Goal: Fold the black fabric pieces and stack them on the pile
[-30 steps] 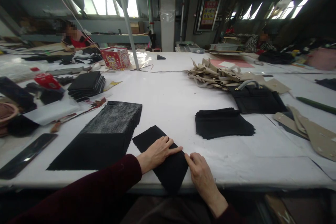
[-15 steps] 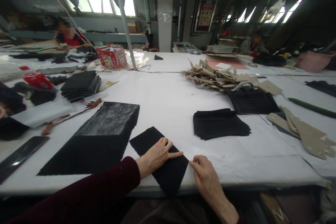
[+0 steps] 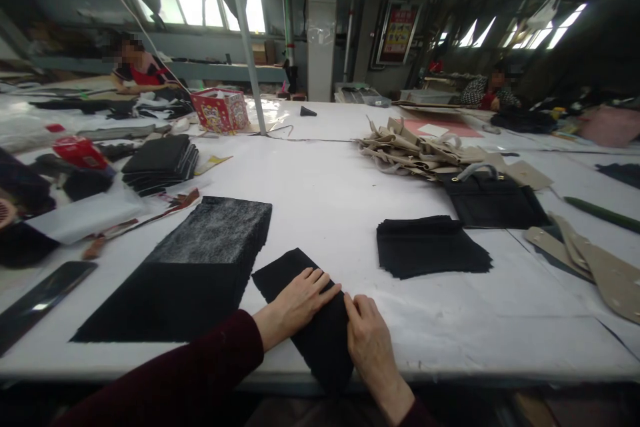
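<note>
A folded piece of black fabric [image 3: 325, 340] lies slantwise in front of me, one corner hanging at the table's front edge. My left hand [image 3: 305, 297] rests flat on it, fingers stretched towards its right edge. At that same edge is my right hand [image 3: 367, 333], its slightly bent fingertips touching the fabric near the left fingertips; the thumb is hidden. To the left, a fanned stack of black fabric pieces [image 3: 150, 303] has a speckled grey part [image 3: 213, 230] at the top. Another black fabric stack [image 3: 425, 250] sits to the right.
A black bag piece with a handle [image 3: 495, 200] lies beyond the right stack, beside a heap of beige strips [image 3: 410, 150]. Beige cut pieces [image 3: 600, 267] are at far right. A phone [image 3: 45, 300] lies at left, and a pole [image 3: 247, 47] stands behind. Two people sit farther back.
My right hand has moved left from the fabric's right corner to its edge, close to my left fingers. The left hand stays flat on the fabric. The view has shifted slightly.
</note>
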Available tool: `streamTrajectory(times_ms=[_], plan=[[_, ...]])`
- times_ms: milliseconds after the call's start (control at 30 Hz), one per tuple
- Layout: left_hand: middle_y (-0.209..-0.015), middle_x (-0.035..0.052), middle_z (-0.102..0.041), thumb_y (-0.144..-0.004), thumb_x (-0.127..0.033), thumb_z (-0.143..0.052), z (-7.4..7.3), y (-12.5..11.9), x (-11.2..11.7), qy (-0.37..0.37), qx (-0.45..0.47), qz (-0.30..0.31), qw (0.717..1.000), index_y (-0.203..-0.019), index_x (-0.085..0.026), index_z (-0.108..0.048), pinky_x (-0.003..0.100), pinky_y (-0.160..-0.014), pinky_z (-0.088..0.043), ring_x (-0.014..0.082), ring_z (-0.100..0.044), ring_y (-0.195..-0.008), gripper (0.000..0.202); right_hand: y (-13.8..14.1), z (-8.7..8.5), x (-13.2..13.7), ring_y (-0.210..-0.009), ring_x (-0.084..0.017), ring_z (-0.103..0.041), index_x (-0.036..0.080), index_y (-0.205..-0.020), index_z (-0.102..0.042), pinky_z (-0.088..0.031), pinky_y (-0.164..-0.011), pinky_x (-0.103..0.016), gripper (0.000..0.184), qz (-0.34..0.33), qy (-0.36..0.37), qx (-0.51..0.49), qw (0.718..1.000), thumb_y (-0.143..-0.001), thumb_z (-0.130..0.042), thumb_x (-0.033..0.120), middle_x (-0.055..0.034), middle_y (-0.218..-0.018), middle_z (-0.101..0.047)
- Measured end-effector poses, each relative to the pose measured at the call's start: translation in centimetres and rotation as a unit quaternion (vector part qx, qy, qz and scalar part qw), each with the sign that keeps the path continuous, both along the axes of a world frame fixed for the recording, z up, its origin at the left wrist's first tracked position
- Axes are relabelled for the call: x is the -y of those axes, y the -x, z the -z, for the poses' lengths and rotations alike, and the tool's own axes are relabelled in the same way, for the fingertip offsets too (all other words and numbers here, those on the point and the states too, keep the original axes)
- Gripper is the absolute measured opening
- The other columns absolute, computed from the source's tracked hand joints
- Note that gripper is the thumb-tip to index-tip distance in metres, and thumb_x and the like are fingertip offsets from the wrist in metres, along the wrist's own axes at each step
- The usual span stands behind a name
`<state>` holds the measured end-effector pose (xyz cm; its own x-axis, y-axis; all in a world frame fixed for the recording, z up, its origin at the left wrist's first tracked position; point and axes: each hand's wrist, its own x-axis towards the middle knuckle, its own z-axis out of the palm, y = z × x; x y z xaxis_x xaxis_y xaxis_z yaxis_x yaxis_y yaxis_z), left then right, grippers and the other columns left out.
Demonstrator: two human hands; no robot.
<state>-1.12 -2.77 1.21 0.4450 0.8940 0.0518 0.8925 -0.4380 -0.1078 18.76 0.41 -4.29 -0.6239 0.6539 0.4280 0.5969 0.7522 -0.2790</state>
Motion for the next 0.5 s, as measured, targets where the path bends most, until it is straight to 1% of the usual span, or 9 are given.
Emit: streamTrajectory(times_ms=[67, 167, 233, 300, 333, 400, 433, 500], plan=[[-0.118, 0.0108, -0.056, -0.091, -0.015, -0.046, 0.1, 1.1, -0.2, 0.0, -0.001, -0.012, 1.0, -0.14, -0.02, -0.04, 0.038, -0.097, -0.038, 0.0259, -0.051, -0.112, 0.049, 0.1, -0.3, 0.1, -0.088, -0.024, -0.053, 0.011, -0.125, -0.055, -0.048, -0.075, -0.037, 0.043, 0.007, -0.021, 0.046, 0.999, -0.085, -0.044, 0.002, -0.0106, -0.097, -0.057], [-0.119, 0.0119, -0.057, -0.088, -0.009, -0.046, 0.2, 3.5, -0.9, 0.009, -0.014, -0.05, 0.999, -0.137, -0.018, -0.044, 0.038, -0.096, -0.038, 0.0256, -0.053, -0.11, 0.05, -0.3, -0.6, 0.2, -0.086, -0.023, -0.053, 0.013, -0.125, -0.056, -0.044, -0.071, -0.038, 0.043, 0.022, -0.038, 0.086, 0.995, -0.085, -0.048, 0.004, -0.0098, -0.099, -0.059], [-0.118, 0.0127, -0.059, -0.086, -0.006, -0.047, 0.1, 5.3, -1.6, 0.029, -0.013, -0.082, 0.996, -0.136, -0.016, -0.047, 0.039, -0.094, -0.039, 0.0255, -0.056, -0.105, 0.051, -0.8, -0.8, 0.3, -0.087, -0.023, -0.053, 0.015, -0.125, -0.056, -0.042, -0.071, -0.038, 0.042, 0.027, -0.043, 0.084, 0.995, -0.085, -0.048, 0.005, -0.0092, -0.1, -0.06], [-0.114, 0.0114, -0.061, -0.086, -0.007, -0.047, -0.1, 6.9, -2.4, 0.051, 0.014, -0.119, 0.991, -0.131, -0.018, -0.053, 0.038, -0.092, -0.04, 0.0242, -0.058, -0.099, 0.047, -1.5, -0.9, 0.4, -0.088, -0.023, -0.054, 0.016, -0.124, -0.057, -0.041, -0.072, -0.038, 0.042, 0.028, -0.038, 0.069, 0.997, -0.085, -0.046, 0.004, -0.0092, -0.103, -0.06], [-0.112, 0.0101, -0.062, -0.088, -0.009, -0.047, -0.3, 7.4, -2.9, 0.058, 0.032, -0.135, 0.989, -0.126, -0.02, -0.057, 0.037, -0.091, -0.041, 0.0231, -0.06, -0.097, 0.041, -1.7, -1.0, 0.4, -0.089, -0.023, -0.054, 0.017, -0.123, -0.057, -0.041, -0.072, -0.037, 0.042, 0.028, -0.031, 0.06, 0.997, -0.085, -0.045, 0.003, -0.0092, -0.104, -0.06], [-0.113, 0.0078, -0.061, -0.094, -0.02, -0.045, -0.7, 8.0, -3.8, 0.056, 0.058, -0.159, 0.984, -0.116, -0.024, -0.062, 0.035, -0.087, -0.043, 0.0213, -0.061, -0.094, 0.029, -2.0, -1.1, 0.3, -0.088, -0.022, -0.054, 0.02, -0.121, -0.058, -0.041, -0.071, -0.036, 0.041, 0.028, -0.006, 0.042, 0.999, -0.085, -0.044, 0.004, -0.0088, -0.103, -0.06], [-0.114, 0.0071, -0.061, -0.095, -0.026, -0.046, -0.8, 8.0, -4.2, 0.053, 0.066, -0.164, 0.983, -0.114, -0.024, -0.063, 0.034, -0.086, -0.044, 0.0211, -0.061, -0.095, 0.026, -1.9, -1.3, 0.1, -0.087, -0.022, -0.054, 0.021, -0.119, -0.059, -0.042, -0.07, -0.036, 0.039, 0.03, 0.008, 0.031, 0.999, -0.086, -0.044, 0.005, -0.0084, -0.102, -0.06], [-0.115, 0.0061, -0.06, -0.093, -0.035, -0.052, -1.2, 7.5, -5.0, 0.056, 0.089, -0.165, 0.981, -0.113, -0.025, -0.062, 0.032, -0.083, -0.045, 0.0213, -0.06, -0.098, 0.024, -1.4, -1.7, -0.4, -0.087, -0.022, -0.055, 0.022, -0.118, -0.059, -0.044, -0.071, -0.036, 0.036, 0.039, 0.033, 0.006, 0.999, -0.088, -0.046, 0.009, -0.008, -0.099, -0.06]])
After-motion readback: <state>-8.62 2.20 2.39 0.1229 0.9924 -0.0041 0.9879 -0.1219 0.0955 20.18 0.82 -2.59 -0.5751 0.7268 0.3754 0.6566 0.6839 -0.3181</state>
